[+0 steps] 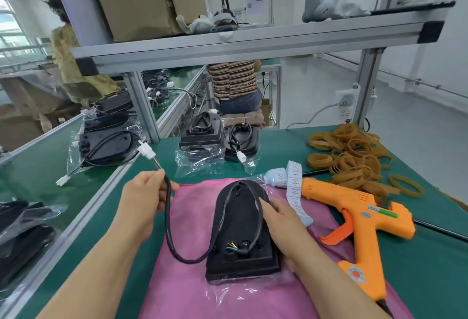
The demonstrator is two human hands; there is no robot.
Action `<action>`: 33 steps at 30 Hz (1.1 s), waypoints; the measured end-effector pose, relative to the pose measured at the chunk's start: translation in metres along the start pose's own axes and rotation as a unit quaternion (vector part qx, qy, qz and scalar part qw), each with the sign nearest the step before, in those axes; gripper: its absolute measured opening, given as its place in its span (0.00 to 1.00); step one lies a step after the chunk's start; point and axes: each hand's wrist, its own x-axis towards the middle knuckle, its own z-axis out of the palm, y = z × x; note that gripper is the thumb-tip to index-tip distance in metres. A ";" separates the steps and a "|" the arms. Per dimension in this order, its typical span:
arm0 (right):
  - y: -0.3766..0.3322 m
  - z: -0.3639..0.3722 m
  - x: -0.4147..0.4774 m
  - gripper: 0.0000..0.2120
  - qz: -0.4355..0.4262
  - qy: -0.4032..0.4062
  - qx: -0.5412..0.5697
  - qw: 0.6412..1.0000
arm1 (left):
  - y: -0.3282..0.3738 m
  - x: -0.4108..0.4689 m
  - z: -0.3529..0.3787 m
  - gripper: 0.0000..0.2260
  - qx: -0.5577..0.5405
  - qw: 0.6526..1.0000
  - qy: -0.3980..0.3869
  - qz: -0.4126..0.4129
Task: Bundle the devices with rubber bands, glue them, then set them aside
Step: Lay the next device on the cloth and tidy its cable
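I am still at the bundling step. The black device (240,230) lies back up on the pink cloth (187,280), right in front of me, with clear plastic under it. My left hand (144,192) is closed around its black cable (167,222), just below the white connector (146,150). My right hand (281,220) lies with fingers laid out on the device's right side, pressing down the loop of cable already on the back.

No band is on it yet, as far as I can see. Next, I reckon, I must lay the slack into the loop, keep it pinned, and reach for the rubber bands (352,156), heaped well off to my right. The orange glue gun (359,220) lies just beside my right hand.

The desk (430,280) has a green mat. Bagged devices (200,141) sit at its far edge under an aluminium shelf (253,42). Beyond it, a person in a striped top (233,78) sits at another bench.
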 end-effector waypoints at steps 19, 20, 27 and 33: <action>-0.002 0.002 -0.003 0.08 -0.055 -0.026 0.006 0.998 | 0.023 -0.013 0.070 0.05 0.238 0.929 -0.189 0.212; -0.003 0.002 -0.004 0.07 -0.058 -0.026 0.011 0.998 | 0.024 -0.011 0.071 0.05 0.265 0.920 -0.183 0.225; -0.006 0.003 -0.006 0.09 -0.050 0.009 0.020 0.999 | 0.022 -0.018 0.079 0.09 0.589 0.741 -0.141 0.290; -0.009 0.009 -0.008 0.11 0.030 0.014 0.117 0.993 | 0.011 -0.058 0.082 0.14 0.687 0.659 -0.175 0.251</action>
